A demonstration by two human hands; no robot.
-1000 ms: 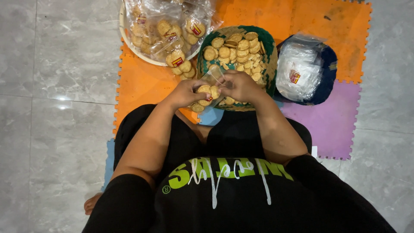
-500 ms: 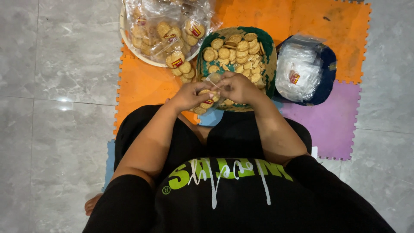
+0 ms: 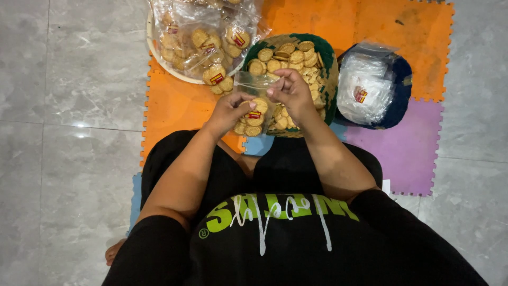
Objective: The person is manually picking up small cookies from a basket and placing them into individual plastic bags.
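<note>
Both my hands hold one small clear plastic bag (image 3: 253,108) with round tan biscuits in its bottom and a little red label. My left hand (image 3: 228,112) grips the bag's lower left side. My right hand (image 3: 291,92) pinches the bag's upper right edge, pulling the top part up. The bag hangs over the near rim of a green woven basket (image 3: 329,63) filled with several loose round biscuits (image 3: 288,55). I sit on the floor in black clothes.
A round pale tray (image 3: 159,59) at the far left carries a heap of filled biscuit bags (image 3: 203,34). A dark blue bowl (image 3: 399,92) at the right holds a stack of empty clear bags (image 3: 365,85). Orange and purple foam mats (image 3: 174,106) lie on grey floor tiles.
My right hand has moved up and away from the left, stretching the bag's top open. The left hand stays low on the filled part of the bag.
</note>
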